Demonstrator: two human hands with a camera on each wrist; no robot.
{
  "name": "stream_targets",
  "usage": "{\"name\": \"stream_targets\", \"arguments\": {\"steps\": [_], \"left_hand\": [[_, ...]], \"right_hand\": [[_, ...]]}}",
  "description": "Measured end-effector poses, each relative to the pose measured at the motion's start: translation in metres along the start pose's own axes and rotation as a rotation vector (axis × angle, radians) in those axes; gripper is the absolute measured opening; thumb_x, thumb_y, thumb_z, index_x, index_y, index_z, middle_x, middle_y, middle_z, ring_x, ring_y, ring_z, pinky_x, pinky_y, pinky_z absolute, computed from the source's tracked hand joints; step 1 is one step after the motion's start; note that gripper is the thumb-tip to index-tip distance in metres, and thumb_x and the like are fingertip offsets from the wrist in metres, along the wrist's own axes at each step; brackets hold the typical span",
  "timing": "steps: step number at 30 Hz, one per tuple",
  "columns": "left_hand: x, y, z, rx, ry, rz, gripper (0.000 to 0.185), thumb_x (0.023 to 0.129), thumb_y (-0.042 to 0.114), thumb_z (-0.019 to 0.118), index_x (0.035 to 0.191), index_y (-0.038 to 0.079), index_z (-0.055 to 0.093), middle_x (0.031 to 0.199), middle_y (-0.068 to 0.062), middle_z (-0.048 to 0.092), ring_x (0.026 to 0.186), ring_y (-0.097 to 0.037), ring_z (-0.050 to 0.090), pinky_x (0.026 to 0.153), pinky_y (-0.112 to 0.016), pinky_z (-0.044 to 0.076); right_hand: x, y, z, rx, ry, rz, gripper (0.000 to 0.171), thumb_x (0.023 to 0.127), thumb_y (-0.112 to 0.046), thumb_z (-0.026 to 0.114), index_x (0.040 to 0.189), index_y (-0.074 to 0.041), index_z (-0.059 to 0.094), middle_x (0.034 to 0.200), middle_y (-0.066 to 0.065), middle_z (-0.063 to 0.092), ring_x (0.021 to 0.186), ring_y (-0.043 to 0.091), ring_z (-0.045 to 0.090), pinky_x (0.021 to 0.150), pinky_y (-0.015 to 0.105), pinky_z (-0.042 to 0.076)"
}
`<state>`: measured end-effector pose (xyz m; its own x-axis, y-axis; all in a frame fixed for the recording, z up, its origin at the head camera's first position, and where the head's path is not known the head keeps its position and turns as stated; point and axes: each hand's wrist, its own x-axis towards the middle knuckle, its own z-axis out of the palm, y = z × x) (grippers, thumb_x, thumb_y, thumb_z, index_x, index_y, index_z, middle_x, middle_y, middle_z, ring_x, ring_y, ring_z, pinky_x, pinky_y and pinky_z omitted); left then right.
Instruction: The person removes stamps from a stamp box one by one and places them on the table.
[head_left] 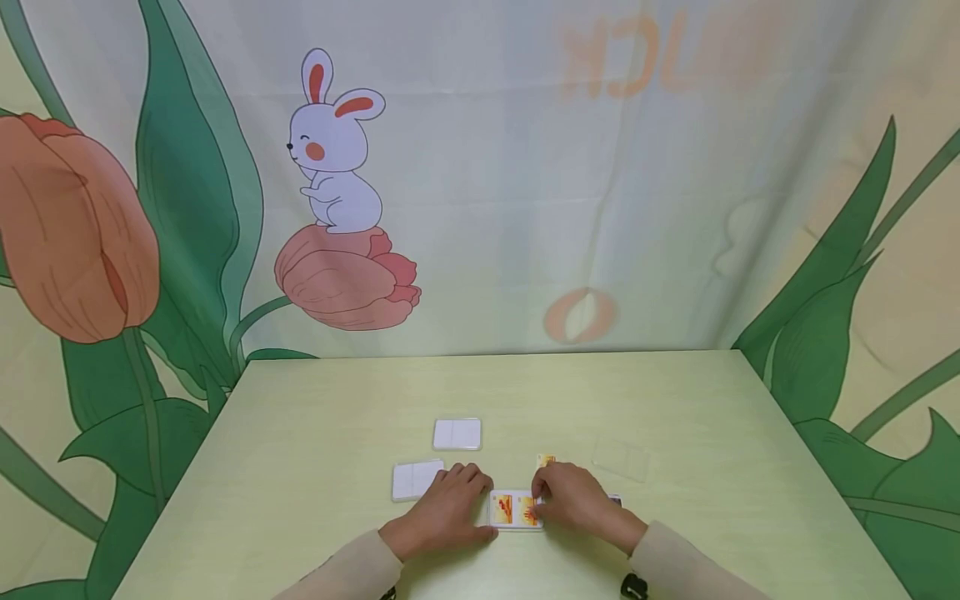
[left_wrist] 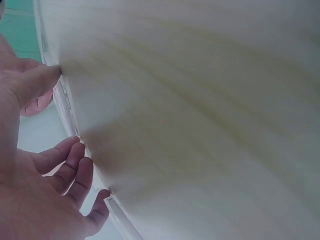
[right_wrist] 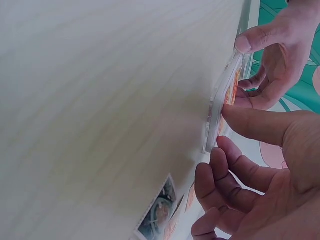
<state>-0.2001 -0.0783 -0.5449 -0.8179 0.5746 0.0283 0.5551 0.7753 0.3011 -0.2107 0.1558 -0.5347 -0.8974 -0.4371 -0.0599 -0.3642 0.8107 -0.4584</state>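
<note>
A small flat white-and-clear case [head_left: 515,527] lies near the table's front edge, with two orange-and-yellow picture cards on its face. My left hand [head_left: 450,508] holds the case at its left end, thumb at the near corner and fingers at the far one. From the right, my right hand [head_left: 577,498] pinches the right-hand picture card [head_left: 529,513] between thumb and forefinger. The right wrist view shows that thumb [right_wrist: 250,120] on the card's face, the other fingers curled beside the case. In the left wrist view the case [left_wrist: 66,102] appears edge-on.
Two white cases [head_left: 457,434] [head_left: 412,481] lie beyond and beside my left hand. A clear thin sheet [head_left: 620,460] is at the right. Past my right hand lies another orange-and-yellow card [head_left: 546,459]; a dark picture card [right_wrist: 159,212] lies beside that hand.
</note>
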Motion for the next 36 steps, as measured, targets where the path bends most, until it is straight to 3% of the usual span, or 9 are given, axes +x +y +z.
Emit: {"name": "stream_targets", "arguments": {"steps": [10,20,26,36], "left_hand": [[-0.0002,-0.0008,-0.0007,-0.013,-0.01,-0.001,0.055,0.078,0.049,0.076,0.118,0.014,0.059,0.113,0.003,0.057,0.103,-0.016,0.049,0.09,-0.041,0.04],[0.0004,-0.0018,0.0,-0.018,-0.008,0.006,0.055,0.079,0.05,0.075,0.118,0.014,0.059,0.113,0.003,0.056,0.103,-0.016,0.049,0.089,-0.04,0.04],[0.0002,-0.0015,-0.0004,-0.014,-0.003,0.011,0.055,0.078,0.05,0.076,0.117,0.014,0.059,0.112,0.003,0.057,0.102,-0.016,0.05,0.087,-0.039,0.04],[0.0001,-0.0023,-0.0006,-0.014,-0.008,0.009,0.056,0.078,0.05,0.075,0.118,0.014,0.059,0.113,0.003,0.057,0.103,-0.016,0.05,0.088,-0.04,0.04]], "right_hand": [[0.0014,0.0029,0.0038,0.052,0.02,-0.008,0.018,0.077,-0.019,0.081,0.08,-0.014,0.063,0.076,-0.006,0.057,0.069,0.008,0.046,0.066,0.026,0.04],[0.0022,0.0045,0.0053,0.109,0.079,-0.035,0.016,0.081,-0.007,0.072,0.073,-0.017,0.063,0.068,-0.01,0.059,0.062,0.003,0.047,0.06,0.021,0.041],[0.003,0.005,0.0057,0.157,0.077,-0.051,0.013,0.08,-0.003,0.071,0.078,-0.013,0.065,0.07,-0.008,0.061,0.062,0.002,0.049,0.059,0.02,0.042],[0.0019,0.0017,-0.0005,0.132,0.081,-0.067,0.014,0.084,-0.001,0.065,0.08,-0.013,0.071,0.076,-0.004,0.067,0.066,0.002,0.052,0.062,0.021,0.045]]}}
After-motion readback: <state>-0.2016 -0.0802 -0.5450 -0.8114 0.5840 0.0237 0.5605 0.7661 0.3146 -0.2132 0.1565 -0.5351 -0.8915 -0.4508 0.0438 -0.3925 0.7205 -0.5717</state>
